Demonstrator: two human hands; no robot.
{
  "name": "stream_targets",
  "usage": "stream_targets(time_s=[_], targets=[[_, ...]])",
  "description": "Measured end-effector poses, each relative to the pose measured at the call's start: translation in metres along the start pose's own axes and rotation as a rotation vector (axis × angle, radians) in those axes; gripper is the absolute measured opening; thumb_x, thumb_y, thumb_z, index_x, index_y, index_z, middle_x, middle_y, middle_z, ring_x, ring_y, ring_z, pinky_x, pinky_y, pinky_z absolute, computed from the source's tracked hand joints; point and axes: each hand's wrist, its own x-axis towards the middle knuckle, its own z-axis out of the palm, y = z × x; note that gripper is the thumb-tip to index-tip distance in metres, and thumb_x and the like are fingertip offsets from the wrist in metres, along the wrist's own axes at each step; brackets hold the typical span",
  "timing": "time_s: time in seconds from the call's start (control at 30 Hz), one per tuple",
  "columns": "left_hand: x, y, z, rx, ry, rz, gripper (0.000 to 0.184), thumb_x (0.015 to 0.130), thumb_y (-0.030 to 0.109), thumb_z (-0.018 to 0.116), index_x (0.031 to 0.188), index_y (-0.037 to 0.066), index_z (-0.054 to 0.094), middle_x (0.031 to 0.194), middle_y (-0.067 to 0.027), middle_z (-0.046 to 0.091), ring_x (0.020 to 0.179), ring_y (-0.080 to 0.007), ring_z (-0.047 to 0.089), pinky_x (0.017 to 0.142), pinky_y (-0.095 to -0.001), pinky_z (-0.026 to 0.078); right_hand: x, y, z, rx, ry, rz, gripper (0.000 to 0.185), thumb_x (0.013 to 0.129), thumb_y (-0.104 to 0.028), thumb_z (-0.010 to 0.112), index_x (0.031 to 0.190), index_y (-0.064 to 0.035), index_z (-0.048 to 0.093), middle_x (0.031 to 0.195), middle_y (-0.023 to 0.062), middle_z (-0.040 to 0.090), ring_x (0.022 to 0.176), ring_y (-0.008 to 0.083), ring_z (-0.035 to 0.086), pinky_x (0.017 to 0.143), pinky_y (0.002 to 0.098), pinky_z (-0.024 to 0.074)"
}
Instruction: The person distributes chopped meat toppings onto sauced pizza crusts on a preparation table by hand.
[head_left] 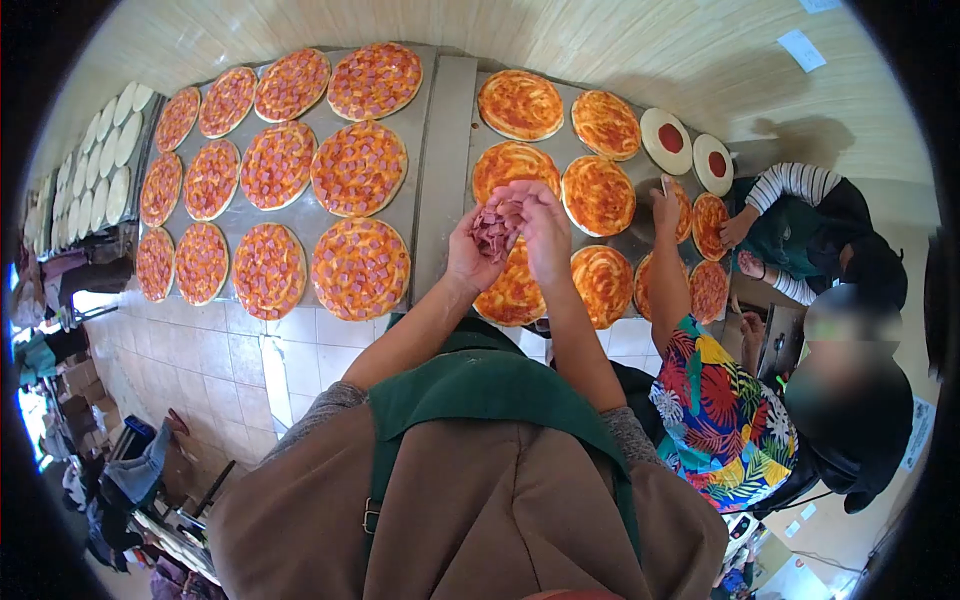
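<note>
Both my hands are cupped together above the right-hand metal table. A heap of chopped pink ham (495, 232) lies in my left hand (470, 252). Against the heap from the right rests my right hand (546, 235), its fingers bent over the ham. Beneath and around my hands are pizza bases with red sauce, one (514, 168) partly covered by my fingers and another (512, 292) below them. Just to the right is one more sauced base (598, 196).
Ham-topped pizzas (360, 168) stand in rows on the left table (424, 150). At the right, a person in a floral shirt (715, 420) and a person in striped sleeves (800, 185) reach over sauced bases. Racks of plain bases (105, 150) stand far left.
</note>
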Motion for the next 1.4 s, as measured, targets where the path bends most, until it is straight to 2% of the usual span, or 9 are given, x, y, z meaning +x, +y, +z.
stream_targets(time_s=[0.23, 0.37, 0.47, 0.57, 0.87, 0.9, 1.13, 1.27, 1.4], targets=[[0.01, 0.01, 0.001, 0.04, 0.082, -0.01, 0.029, 0.097, 0.027, 0.044, 0.112, 0.008, 0.059, 0.107, -0.0066, 0.064, 0.102, -0.02, 0.062, 0.093, -0.0341, 0.049, 0.02, -0.003, -0.02, -0.161, -0.103, 0.04, 0.024, 0.092, -0.001, 0.049, 0.116, 0.0002, 0.049, 0.109, 0.0162, 0.065, 0.088, 0.0191, 0.067, 0.074, 0.0263, 0.0524], [0.014, 0.009, -0.008, 0.04, 0.039, -0.027, 0.027, 0.096, 0.025, 0.046, 0.113, 0.008, 0.058, 0.108, -0.0065, 0.064, 0.103, -0.0195, 0.061, 0.094, -0.0342, 0.049, 0.02, -0.012, -0.025, -0.323, 0.016, 0.199, 0.028, 0.088, -0.007, 0.062, 0.113, 0.0009, 0.053, 0.103, 0.0149, 0.068, 0.084, 0.0162, 0.066, 0.072, 0.0234, 0.0518], [0.014, 0.009, 0.002, 0.054, 0.162, 0.008, 0.024, 0.096, 0.022, 0.048, 0.112, 0.008, 0.058, 0.106, -0.006, 0.064, 0.101, -0.0187, 0.061, 0.093, -0.0344, 0.05, 0.023, 0.004, -0.037, -0.54, 0.059, -0.002, 0.024, 0.086, -0.008, 0.066, 0.108, 0.0005, 0.059, 0.099, 0.0133, 0.069, 0.082, 0.0144, 0.066, 0.072, 0.0227, 0.0512], [0.017, 0.019, -0.03, 0.018, 0.065, -0.002, 0.019, 0.093, 0.019, 0.052, 0.107, 0.007, 0.06, 0.103, -0.0059, 0.064, 0.099, -0.0192, 0.061, 0.094, -0.0339, 0.049, 0.034, 0.023, -0.059, -0.495, 0.222, 0.078, 0.017, 0.084, -0.007, 0.068, 0.099, 0.0007, 0.065, 0.092, 0.01, 0.07, 0.08, 0.013, 0.065, 0.073, 0.0235, 0.0512], [0.006, 0.039, -0.065, 0.058, 0.29, 0.064, 0.018, 0.093, 0.017, 0.053, 0.106, 0.007, 0.061, 0.101, -0.0047, 0.063, 0.096, -0.0182, 0.061, 0.093, -0.0324, 0.049, 0.148, 0.132, -0.07, -1.085, 0.076, -0.019, 0.011, 0.08, -0.009, 0.067, 0.086, -0.0005, 0.069, 0.082, 0.0093, 0.071, 0.076, 0.0168, 0.068, 0.069, 0.0291, 0.0513], [0.007, 0.042, -0.066, 0.061, 0.29, 0.068, 0.019, 0.093, 0.017, 0.053, 0.106, 0.007, 0.06, 0.102, -0.0046, 0.064, 0.096, -0.0183, 0.061, 0.092, -0.0323, 0.049, 0.157, 0.137, -0.066, -1.151, 0.087, 0.033, 0.007, 0.08, -0.015, 0.067, 0.083, -0.0093, 0.07, 0.084, 0.0096, 0.07, 0.079, 0.0269, 0.067, 0.071, 0.039, 0.0515], [0.017, 0.058, -0.071, 0.105, 0.326, 0.088, 0.023, 0.095, 0.019, 0.05, 0.111, 0.005, 0.059, 0.102, -0.0046, 0.063, 0.096, -0.0182, 0.061, 0.09, -0.0319, 0.05, 0.163, 0.141, -0.057, -1.504, 0.113, -0.036, 0.006, 0.077, -0.016, 0.066, 0.077, -0.0112, 0.069, 0.08, 0.0099, 0.067, 0.079, 0.0313, 0.063, 0.07, 0.042, 0.0507], [0.027, 0.064, -0.071, 0.137, 0.327, 0.081, 0.027, 0.097, 0.022, 0.047, 0.114, 0.003, 0.057, 0.104, -0.0058, 0.063, 0.095, -0.0177, 0.062, 0.088, -0.0321, 0.051, 0.154, 0.129, -0.049, -1.48, 0.145, -0.106, 0.01, 0.077, -0.018, 0.068, 0.077, -0.0084, 0.069, 0.078, 0.0093, 0.065, 0.079, 0.03, 0.062, 0.069, 0.041, 0.0504], [0.041, 0.073, -0.075, 0.185, 0.325, 0.046, 0.029, 0.097, 0.024, 0.045, 0.113, 0.004, 0.059, 0.104, -0.0064, 0.065, 0.095, -0.017, 0.063, 0.088, -0.0316, 0.051, 0.114, 0.085, -0.016, -1.035, -0.22, -0.026, 0.016, 0.079, -0.015, 0.07, 0.093, -0.0065, 0.07, 0.082, 0.0094, 0.067, 0.076, 0.0228, 0.064, 0.071, 0.033, 0.0497]])
